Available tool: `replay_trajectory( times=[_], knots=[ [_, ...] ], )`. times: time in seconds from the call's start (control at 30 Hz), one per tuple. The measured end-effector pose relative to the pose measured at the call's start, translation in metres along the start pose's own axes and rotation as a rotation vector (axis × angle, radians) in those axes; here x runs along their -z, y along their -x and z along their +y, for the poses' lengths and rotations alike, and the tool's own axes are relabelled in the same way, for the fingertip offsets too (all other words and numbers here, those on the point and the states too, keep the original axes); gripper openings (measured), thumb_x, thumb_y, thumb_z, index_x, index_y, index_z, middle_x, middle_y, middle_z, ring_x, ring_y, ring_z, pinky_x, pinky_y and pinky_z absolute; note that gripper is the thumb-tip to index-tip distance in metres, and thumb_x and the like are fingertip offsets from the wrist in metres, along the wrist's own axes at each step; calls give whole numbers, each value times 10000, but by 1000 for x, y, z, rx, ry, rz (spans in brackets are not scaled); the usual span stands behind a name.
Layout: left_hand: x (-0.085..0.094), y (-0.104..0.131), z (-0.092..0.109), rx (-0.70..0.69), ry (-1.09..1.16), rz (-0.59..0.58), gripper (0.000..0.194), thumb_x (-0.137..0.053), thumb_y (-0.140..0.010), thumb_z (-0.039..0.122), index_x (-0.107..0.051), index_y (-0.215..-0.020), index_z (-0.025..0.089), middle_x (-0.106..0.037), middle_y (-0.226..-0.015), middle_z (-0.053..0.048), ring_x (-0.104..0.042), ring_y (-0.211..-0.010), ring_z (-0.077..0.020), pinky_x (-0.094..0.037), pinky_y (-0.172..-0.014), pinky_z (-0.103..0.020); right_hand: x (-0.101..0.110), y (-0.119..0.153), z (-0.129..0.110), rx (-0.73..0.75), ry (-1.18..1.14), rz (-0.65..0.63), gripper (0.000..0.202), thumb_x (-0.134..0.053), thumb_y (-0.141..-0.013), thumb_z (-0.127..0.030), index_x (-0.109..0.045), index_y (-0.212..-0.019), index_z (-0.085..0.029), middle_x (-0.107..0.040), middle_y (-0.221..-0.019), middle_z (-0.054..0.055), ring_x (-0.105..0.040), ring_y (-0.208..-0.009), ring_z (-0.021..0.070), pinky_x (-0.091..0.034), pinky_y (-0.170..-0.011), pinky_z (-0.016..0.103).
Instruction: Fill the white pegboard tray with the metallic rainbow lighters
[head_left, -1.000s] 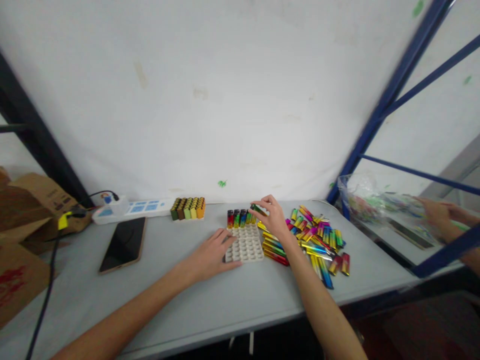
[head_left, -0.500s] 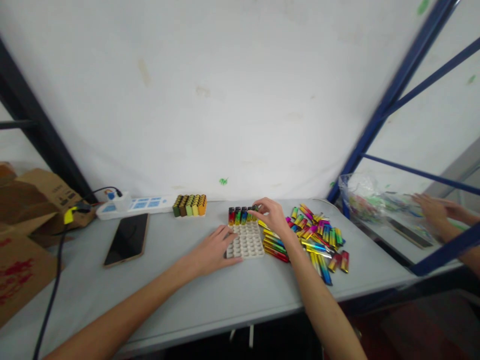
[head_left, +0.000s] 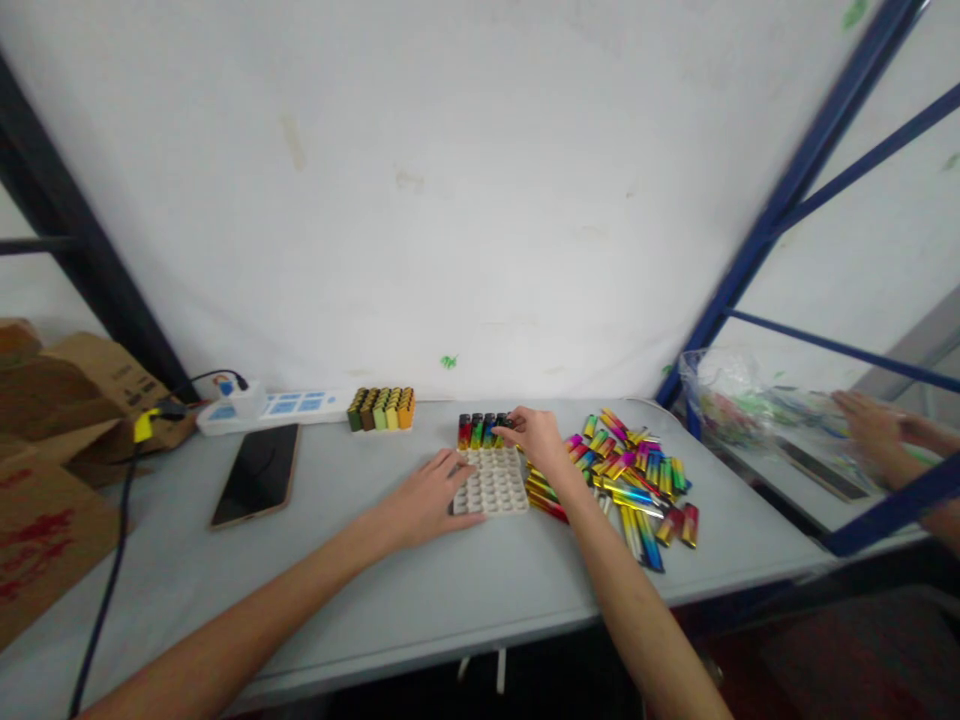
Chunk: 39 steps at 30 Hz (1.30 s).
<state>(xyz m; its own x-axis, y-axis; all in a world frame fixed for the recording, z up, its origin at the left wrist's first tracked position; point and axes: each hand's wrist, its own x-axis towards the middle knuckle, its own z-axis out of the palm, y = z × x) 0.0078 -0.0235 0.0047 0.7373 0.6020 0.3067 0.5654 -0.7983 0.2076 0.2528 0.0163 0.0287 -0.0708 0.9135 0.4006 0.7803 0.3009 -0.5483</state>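
Observation:
A white tray of small pockets [head_left: 491,485] lies on the table, with a row of shiny rainbow lighters [head_left: 476,432] upright along its far edge. My left hand [head_left: 431,497] lies over the tray's left side, fingers spread and touching its edge. At the right end of the row, my right hand [head_left: 531,432] has its thumb and fingertips closed on a dark-topped lighter [head_left: 502,432], partly covered by the fingers. To the right lies a loose heap of metallic multicoloured lighters [head_left: 622,462], a few of them beneath my right forearm.
A filled block of green, yellow and orange lighters [head_left: 381,410] stands at the back, beside a power strip [head_left: 315,406]. A phone [head_left: 256,475] and cardboard box [head_left: 56,540] are left. Beyond the blue rack post [head_left: 709,340], another person's hands [head_left: 874,425] are near a plastic bag [head_left: 724,390].
My right hand has moved slightly left and down at the right end of the lighter row. My left hand stays on the tray's side.

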Motion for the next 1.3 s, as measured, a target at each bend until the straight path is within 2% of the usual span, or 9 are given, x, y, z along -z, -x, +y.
replay_trajectory(
  times=[0.27, 0.4, 0.47, 0.6, 0.67, 0.77, 1.0, 1.13, 1.3],
  knots=[
    [1, 0, -2, -2, 6, 2, 622, -652, -902, 602, -585, -1348, 174, -585, -1307, -148, -500, -1288, -331, -437, -1115, -494, -5, -1, -4, -29, 186, -30, 297, -758, -868, -457, -731, -793, -170, -767, -740, 81, -686, -637, 183, -460, -616, 254],
    [-1, 0, -4, -12, 14, 18, 616, -658, -898, 602, -593, -1342, 179, -582, -1319, -150, -498, -1299, -331, -431, -1128, -496, 6, 3, 4, -13, 187, -96, 356, -720, -879, -531, -735, -799, -184, -773, -779, 82, -710, -717, 201, -474, -649, 259],
    [-1, 0, -5, -8, 12, 6, 630, -651, -903, 605, -589, -1349, 164, -575, -1329, -160, -491, -1307, -334, -428, -1133, -498, 16, 4, 15, -24, 174, -145, 321, -732, -875, -505, -748, -886, -185, -783, -835, 76, -720, -756, 196, -487, -680, 255],
    [-3, 1, -8, -16, 21, 12, 634, -631, -908, 618, -585, -1357, 171, -575, -1329, -157, -493, -1302, -334, -441, -1122, -499, 37, 3, 46, -263, 318, -74, 268, -686, -926, -376, -729, -1092, -170, -782, -974, 100, -726, -896, 201, -506, -808, 271],
    [-4, 1, -9, -27, 29, 28, 625, -624, -911, 622, -590, -1352, 181, -580, -1319, -149, -499, -1295, -327, -445, -1120, -489, 43, 4, 60, -377, 408, -18, 273, -628, -954, -322, -713, -1133, -134, -759, -1058, 160, -706, -1007, 242, -499, -884, 321],
    [-4, 1, -9, -28, 32, 32, 614, -615, -914, 626, -595, -1345, 188, -583, -1313, -143, -501, -1292, -320, -447, -1118, -479, 44, 8, 73, -438, 459, -29, 306, -687, -893, -305, -716, -1123, -105, -727, -1113, 215, -676, -1082, 301, -487, -922, 368],
    [-4, 0, -6, -12, 2, 4, 635, -608, -919, 633, -586, -1359, 176, -574, -1338, -152, -481, -1313, -326, -430, -1132, -485, 24, 10, 70, -381, 466, -66, 370, -659, -841, -168, -692, -1210, -164, -671, -1199, 197, -638, -1128, 324, -453, -969, 413],
    [-4, 1, -7, -16, 10, 15, 623, -613, -918, 626, -590, -1353, 180, -580, -1336, -148, -484, -1313, -325, -431, -1132, -487, 23, 8, 70, -344, 445, -53, 423, -631, -820, -89, -674, -1236, -155, -627, -1244, 221, -646, -1083, 303, -465, -931, 381],
    [-3, 0, -6, -14, 9, 7, 620, -618, -914, 628, -593, -1345, 183, -585, -1320, -145, -491, -1304, -322, -432, -1130, -479, 25, 8, 73, -286, 418, -66, 501, -562, -820, -10, -615, -1302, -135, -703, -1084, 152, -665, -1026, 244, -463, -917, 328]
  ],
)
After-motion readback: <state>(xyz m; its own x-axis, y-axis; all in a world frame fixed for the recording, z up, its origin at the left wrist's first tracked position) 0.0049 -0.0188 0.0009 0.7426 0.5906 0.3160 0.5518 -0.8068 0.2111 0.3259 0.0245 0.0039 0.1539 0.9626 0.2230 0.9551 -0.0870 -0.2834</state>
